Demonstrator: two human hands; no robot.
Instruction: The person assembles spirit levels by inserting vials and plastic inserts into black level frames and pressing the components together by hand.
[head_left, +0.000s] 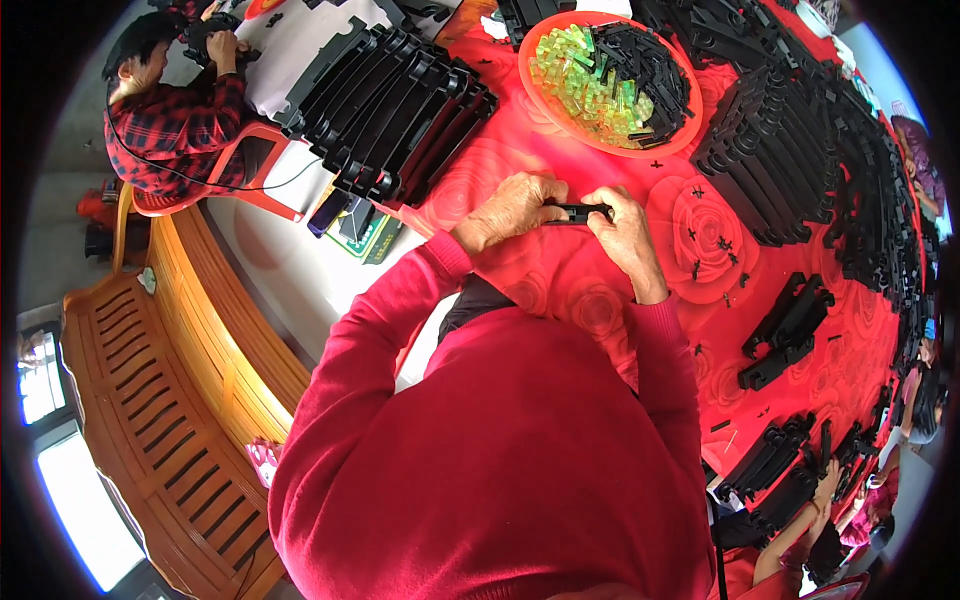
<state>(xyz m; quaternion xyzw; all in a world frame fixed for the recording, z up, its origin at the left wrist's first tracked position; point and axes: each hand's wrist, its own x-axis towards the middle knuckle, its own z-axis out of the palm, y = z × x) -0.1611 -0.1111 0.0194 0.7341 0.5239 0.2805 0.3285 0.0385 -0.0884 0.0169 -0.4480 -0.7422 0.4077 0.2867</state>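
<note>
Between my two hands is a short black plastic part (578, 214), held low over the red, rose-patterned tablecloth. Its left end is pinched by my left hand (520, 206), thumb and fingers closed. At the other end, the fingers and thumb of my right hand (622, 232) press on it. My fingers cover much of the part, so its full shape is hidden. Just beyond my hands stands an orange-red basin (612, 152) with yellow-green translucent pieces (590, 85) on its left and small black pieces (655, 80) on its right.
Stacked black plastic housings (400, 110) stand at the far left, more (765, 160) at the right. Tiny black bits (708, 245) and two loose black parts (788, 335) lie right of me. A wooden bench (170, 400) is left. Co-workers sit at far left and lower right, one hand (826, 485) among parts.
</note>
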